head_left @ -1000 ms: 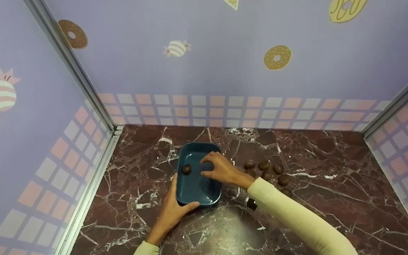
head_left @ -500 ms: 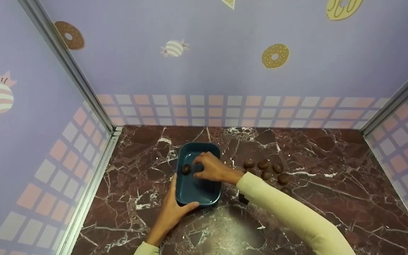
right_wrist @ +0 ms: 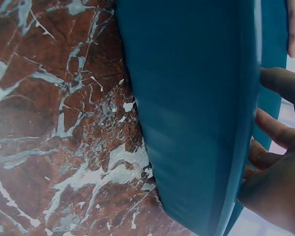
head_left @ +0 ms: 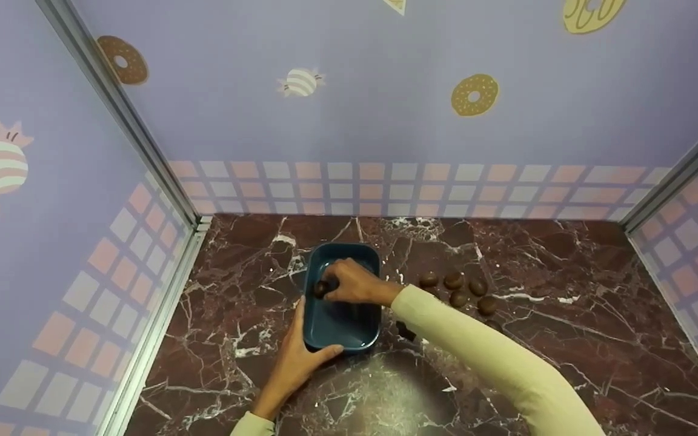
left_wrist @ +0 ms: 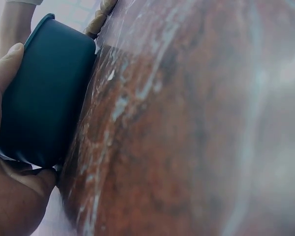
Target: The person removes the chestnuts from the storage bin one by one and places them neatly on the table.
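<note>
A deep blue rectangular baking dish (head_left: 342,330) stands on the marble surface. My left hand (head_left: 297,351) grips its near left corner, thumb along the near rim and fingers against the left side; the left wrist view shows the dish's outer wall (left_wrist: 49,88) between thumb and fingers. Inside the dish, near its left wall, lies a round brown chestnut-like piece (head_left: 320,289). My right hand (head_left: 352,283) reaches in over the right rim and has thumb and fingertips on that piece, partly covering it. In the right wrist view the dish wall hides the piece, while curled fingers (right_wrist: 275,130) show behind the rim.
Several similar brown pieces (head_left: 458,298) lie in a loose group right of the dish, partly behind the right sleeve (head_left: 476,345). A patterned purple wall (head_left: 385,133) closes the back, with side panels (head_left: 76,272) left and right.
My right hand has moved left inside the dish, from its right side to the brown piece, and its fingers have closed in on it. The left hand and dish have stayed in place.
</note>
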`<state>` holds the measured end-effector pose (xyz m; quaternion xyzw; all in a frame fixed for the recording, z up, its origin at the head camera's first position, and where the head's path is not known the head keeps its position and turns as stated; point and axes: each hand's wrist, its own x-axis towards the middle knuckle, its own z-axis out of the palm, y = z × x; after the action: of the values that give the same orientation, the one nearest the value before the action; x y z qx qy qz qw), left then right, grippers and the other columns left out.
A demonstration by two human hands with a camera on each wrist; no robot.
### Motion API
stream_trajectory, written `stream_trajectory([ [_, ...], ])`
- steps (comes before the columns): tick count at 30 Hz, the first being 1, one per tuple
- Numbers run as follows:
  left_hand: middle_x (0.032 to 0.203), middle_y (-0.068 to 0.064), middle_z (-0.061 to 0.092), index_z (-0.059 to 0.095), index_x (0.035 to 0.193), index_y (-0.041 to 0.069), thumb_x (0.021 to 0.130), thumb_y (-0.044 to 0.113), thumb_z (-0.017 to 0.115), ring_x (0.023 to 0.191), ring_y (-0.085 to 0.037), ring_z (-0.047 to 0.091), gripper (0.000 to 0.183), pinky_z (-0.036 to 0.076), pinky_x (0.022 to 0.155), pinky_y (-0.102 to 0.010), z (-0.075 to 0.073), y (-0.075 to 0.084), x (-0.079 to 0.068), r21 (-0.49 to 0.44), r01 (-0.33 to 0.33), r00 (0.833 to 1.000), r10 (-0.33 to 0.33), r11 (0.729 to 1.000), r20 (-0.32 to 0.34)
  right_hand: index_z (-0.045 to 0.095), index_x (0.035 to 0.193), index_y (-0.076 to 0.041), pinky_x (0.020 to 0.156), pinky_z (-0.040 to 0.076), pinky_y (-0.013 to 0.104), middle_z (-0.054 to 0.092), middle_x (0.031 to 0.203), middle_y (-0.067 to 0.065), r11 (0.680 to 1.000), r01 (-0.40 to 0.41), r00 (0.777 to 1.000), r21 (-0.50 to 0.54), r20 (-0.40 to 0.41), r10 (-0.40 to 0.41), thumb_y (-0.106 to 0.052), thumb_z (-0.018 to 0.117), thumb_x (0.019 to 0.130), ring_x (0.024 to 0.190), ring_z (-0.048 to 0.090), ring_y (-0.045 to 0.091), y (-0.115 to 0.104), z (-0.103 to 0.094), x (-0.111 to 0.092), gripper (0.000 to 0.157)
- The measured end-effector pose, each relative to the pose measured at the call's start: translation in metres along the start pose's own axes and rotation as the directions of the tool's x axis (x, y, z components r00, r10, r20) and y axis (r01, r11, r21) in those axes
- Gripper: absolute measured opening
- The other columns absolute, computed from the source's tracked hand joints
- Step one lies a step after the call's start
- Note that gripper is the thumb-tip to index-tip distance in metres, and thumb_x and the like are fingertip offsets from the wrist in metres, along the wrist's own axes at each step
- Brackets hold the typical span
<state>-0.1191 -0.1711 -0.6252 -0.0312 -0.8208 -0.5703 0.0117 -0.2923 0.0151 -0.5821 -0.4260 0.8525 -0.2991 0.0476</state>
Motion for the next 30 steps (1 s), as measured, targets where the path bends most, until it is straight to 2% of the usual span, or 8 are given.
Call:
stream_trajectory([
  [4,0.182,-0.020,0.019,0.012,0.179,0.015,0.085,0.040,0.098,0.163,-0.044,0.028,0.130,0.031,0.126,-0.067,0.000,0.000,0.001,0.008,-0.002,1.000,0.002,1.000,0.002,0.084,0.102,-0.015,0.079,0.054,0.036,0.077,0.092,-0.006,1.000,0.000,1.000,0.000,-0.027,0.000,-0.025,0.089,0.086,0.085,0.066,0.014,0.026,0.019,0.008,0.019],
  [8,0.181,-0.020,0.020,0.012,0.179,0.014,0.085,0.038,0.099,0.163,-0.044,0.029,0.130,0.032,0.126,-0.067,0.001,0.000,0.001,0.009,-0.007,1.000,0.007,1.000,0.001,0.082,0.097,-0.016,0.072,0.051,0.032,0.075,0.087,-0.007,0.999,-0.013,0.997,0.039,-0.071,0.016,-0.022,0.091,0.082,0.079,0.063,0.013,0.047,0.039,0.016,0.018],
  [11,0.181,-0.020,0.021,0.012,0.179,0.013,0.085,0.036,0.099,0.163,-0.043,0.031,0.130,0.032,0.126,-0.065,0.001,-0.001,0.001,0.011,-0.015,1.000,0.015,1.000,-0.004,0.082,0.097,-0.016,0.071,0.053,0.030,0.076,0.087,-0.007,0.998,-0.032,0.997,0.055,-0.061,0.036,-0.022,0.092,0.084,0.077,0.064,0.011,0.041,0.037,0.017,0.017],
  [13,0.181,-0.020,0.022,0.013,0.179,0.013,0.085,0.034,0.099,0.162,-0.042,0.032,0.130,0.033,0.126,-0.064,0.001,-0.001,0.001,0.014,-0.023,1.000,0.023,1.000,-0.008,0.083,0.098,-0.015,0.072,0.055,0.029,0.077,0.088,-0.007,0.997,-0.035,0.998,0.071,-0.044,0.039,-0.020,0.091,0.085,0.078,0.066,0.009,0.028,0.030,0.015,0.016],
  [19,0.181,-0.020,0.021,0.012,0.179,0.015,0.085,0.035,0.099,0.163,-0.044,0.029,0.130,0.030,0.127,-0.066,0.001,0.000,0.000,0.015,-0.022,1.000,0.022,1.000,0.000,0.081,0.104,-0.001,0.077,0.056,0.037,0.078,0.094,0.009,0.996,-0.038,0.999,0.084,0.007,0.038,-0.002,0.085,0.088,0.082,0.068,0.020,-0.010,0.012,0.009,0.016],
  [26,0.182,-0.019,0.018,0.010,0.180,0.018,0.087,0.034,0.098,0.165,-0.043,0.026,0.129,0.028,0.128,-0.067,0.000,0.000,0.001,-0.011,-0.009,1.000,0.009,1.000,0.012,0.081,0.111,-0.010,0.093,0.057,0.049,0.076,0.102,0.003,0.993,-0.053,0.999,-0.104,-0.018,0.051,-0.014,0.085,0.093,0.100,0.068,0.024,-0.007,0.023,0.006,0.019],
  [28,0.182,-0.019,0.018,0.010,0.179,0.018,0.086,0.036,0.098,0.165,-0.043,0.026,0.130,0.028,0.128,-0.066,0.000,-0.001,0.000,-0.011,-0.004,1.000,0.004,1.000,0.010,0.080,0.112,-0.008,0.096,0.057,0.051,0.076,0.104,0.006,0.991,-0.073,0.997,-0.113,-0.014,0.072,-0.013,0.085,0.093,0.101,0.069,0.026,-0.018,0.017,0.004,0.020],
  [30,0.182,-0.018,0.019,0.011,0.179,0.017,0.085,0.039,0.098,0.164,-0.042,0.027,0.130,0.028,0.128,-0.065,0.000,-0.001,0.000,-0.003,0.002,1.000,-0.002,1.000,0.007,0.080,0.111,-0.006,0.100,0.055,0.048,0.077,0.104,0.008,0.991,-0.075,0.997,-0.112,-0.021,0.073,-0.013,0.086,0.093,0.101,0.069,0.028,-0.022,0.016,0.003,0.020],
])
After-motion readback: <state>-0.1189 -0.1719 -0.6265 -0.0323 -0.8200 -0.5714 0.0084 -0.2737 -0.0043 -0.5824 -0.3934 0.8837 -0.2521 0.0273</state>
